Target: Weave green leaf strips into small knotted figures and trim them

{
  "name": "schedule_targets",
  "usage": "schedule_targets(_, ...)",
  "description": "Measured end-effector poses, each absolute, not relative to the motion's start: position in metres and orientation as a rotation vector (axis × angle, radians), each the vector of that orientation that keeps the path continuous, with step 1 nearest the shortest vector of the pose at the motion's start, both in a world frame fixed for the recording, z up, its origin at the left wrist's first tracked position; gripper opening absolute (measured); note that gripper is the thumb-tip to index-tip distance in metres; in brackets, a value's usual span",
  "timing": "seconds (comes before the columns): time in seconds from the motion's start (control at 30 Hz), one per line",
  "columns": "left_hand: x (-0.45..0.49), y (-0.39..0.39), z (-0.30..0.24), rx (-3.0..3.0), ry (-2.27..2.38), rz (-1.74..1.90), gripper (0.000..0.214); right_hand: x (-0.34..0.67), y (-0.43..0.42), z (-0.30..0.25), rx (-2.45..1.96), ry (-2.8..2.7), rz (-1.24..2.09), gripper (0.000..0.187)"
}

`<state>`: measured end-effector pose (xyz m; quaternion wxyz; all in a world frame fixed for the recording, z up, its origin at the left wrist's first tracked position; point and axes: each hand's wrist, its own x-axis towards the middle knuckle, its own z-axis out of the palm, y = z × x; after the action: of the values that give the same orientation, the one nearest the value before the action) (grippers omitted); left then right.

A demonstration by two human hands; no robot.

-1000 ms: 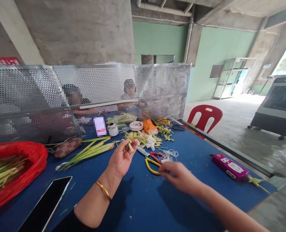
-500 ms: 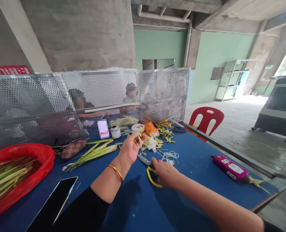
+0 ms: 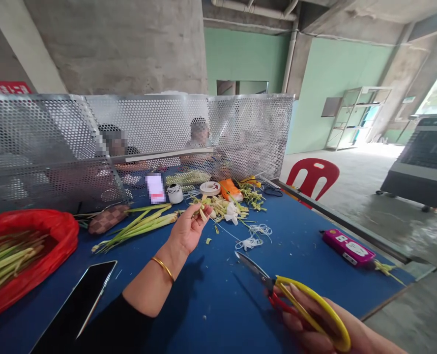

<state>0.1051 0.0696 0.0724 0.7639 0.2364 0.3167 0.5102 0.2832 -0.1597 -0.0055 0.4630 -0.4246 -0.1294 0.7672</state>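
Observation:
My left hand (image 3: 186,231) is raised over the blue table (image 3: 211,295), fingers pinched on a small folded green leaf piece (image 3: 200,212) with a thin white thread trailing from it. My right hand (image 3: 316,324) is low at the near right, fingers through the yellow and red handles of the scissors (image 3: 295,297). The scissor blades point up and left toward the left hand. A tangle of white thread (image 3: 253,237) lies on the table between the two hands.
A red bag of green stalks (image 3: 19,255) sits at the left, a black phone (image 3: 76,305) near me, loose stalks (image 3: 137,225) and leaf scraps (image 3: 225,206) mid-table. A pink device (image 3: 348,247) lies right. Behind a perforated metal screen (image 3: 130,142) sit other people; a red chair (image 3: 313,178) stands beyond.
My right hand picked the scissors up from the table and drew them back toward me and to the right. My left hand stays raised with the leaf piece.

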Motion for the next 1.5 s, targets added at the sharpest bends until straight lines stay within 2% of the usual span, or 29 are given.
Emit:
schedule_targets(0.23,0.104,0.062,0.079,0.514,0.688,1.106,0.012,0.271,-0.145,-0.008,-0.809,-0.07,1.88,0.035)
schedule_targets(0.6,0.107,0.046,0.089,0.5,0.639,1.083,0.013,0.264,-0.106,0.002,-1.004,-0.224,1.719,0.041)
schedule_targets(0.93,0.093,0.041,0.092,0.473,0.643,1.096,0.015,0.271,-0.091,-0.012,-1.135,-0.437,1.621,0.034)
schedule_targets(1.03,0.078,0.039,0.09,0.525,0.723,1.079,0.014,0.28,-0.08,-0.014,-1.502,-0.846,1.354,0.03)
schedule_targets(1.1,0.065,0.036,0.089,0.559,0.794,1.043,0.012,0.29,-0.071,-0.015,-1.781,-1.214,0.957,0.024)
schedule_targets(1.17,0.053,0.032,0.088,0.577,0.838,1.014,0.009,0.302,-0.062,-0.015,-1.99,-1.509,0.518,0.028)
schedule_targets(1.23,0.042,0.027,0.088,0.578,0.854,1.004,0.008,0.312,-0.054,-0.015,-2.14,-1.669,0.267,0.033)
schedule_targets(1.4,0.028,0.012,0.085,0.575,0.855,1.036,0.013,0.303,-0.038,0.003,-2.266,-1.834,-0.139,0.02)
schedule_targets(1.47,0.027,0.003,0.082,0.604,0.849,1.041,0.015,0.278,-0.033,0.017,-2.024,-1.839,-0.107,0.02)
schedule_targets(1.5,0.027,-0.001,0.079,0.625,0.852,1.043,0.015,0.262,-0.031,0.025,-1.819,-1.823,0.052,0.022)
